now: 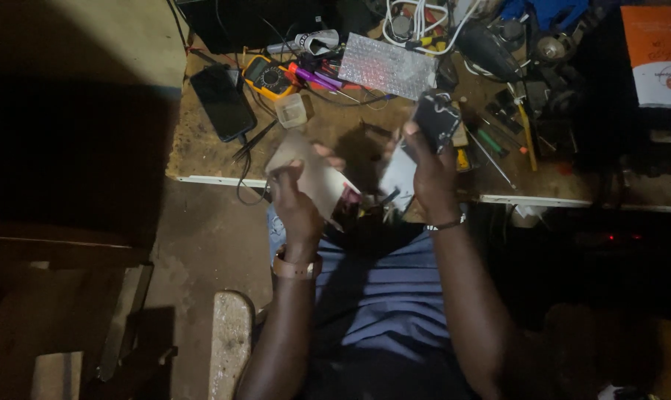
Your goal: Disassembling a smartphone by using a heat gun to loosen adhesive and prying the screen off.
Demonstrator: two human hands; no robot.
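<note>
My left hand [294,200] grips a flat pale panel [313,174], shaped like a phone's back cover, tilted over the workbench's front edge. My right hand [428,174] holds an opened phone body [435,118] with dark innards showing, raised just right of the panel. A pale sheet [398,178] hangs under the right hand; whether it is attached to the phone I cannot tell. Both hands are close together, above my lap.
The wooden workbench [202,152] carries a black phone [223,102], a yellow multimeter [270,77], a small clear box [291,110], a bubble-wrap pouch [387,67], screwdrivers [491,141], white cables [420,18]. A wooden stool [230,341] stands lower left.
</note>
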